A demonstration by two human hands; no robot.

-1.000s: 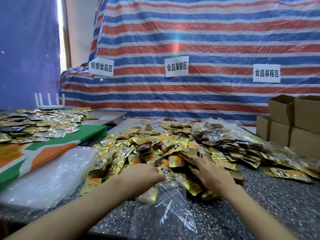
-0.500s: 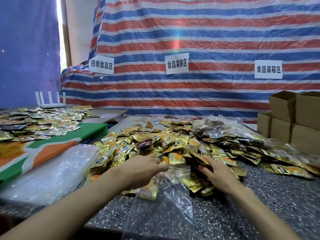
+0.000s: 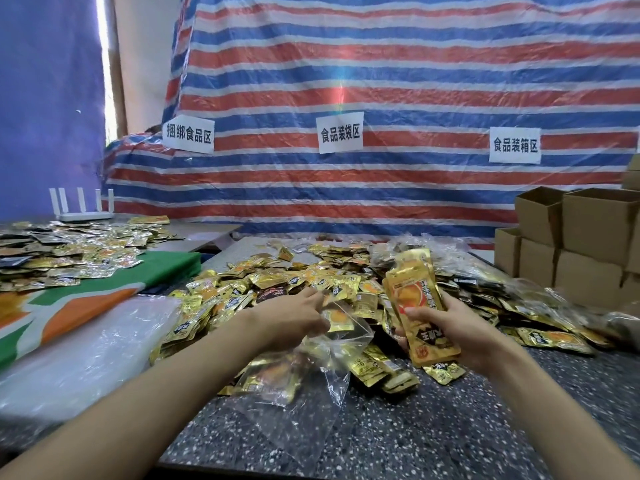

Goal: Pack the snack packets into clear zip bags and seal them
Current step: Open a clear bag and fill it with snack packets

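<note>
The left hand (image 3: 289, 318) pinches the rim of a clear zip bag (image 3: 304, 403), which lies limp on the speckled tabletop (image 3: 450, 438) with a few packets showing inside. At about 3 o'clock from the bag's mouth, the right hand (image 3: 464, 336) curls round a bundle of gold snack packets (image 3: 414, 299), thumb across the front. The loose pile (image 3: 242, 289) spreads at 12 o'clock. The packets look light, flat and glossy — likely to slide over each other, so a firm grip low on the bundle suits. The bag is thin and floppy — best held at its rim, or the mouth will probably collapse.
</note>
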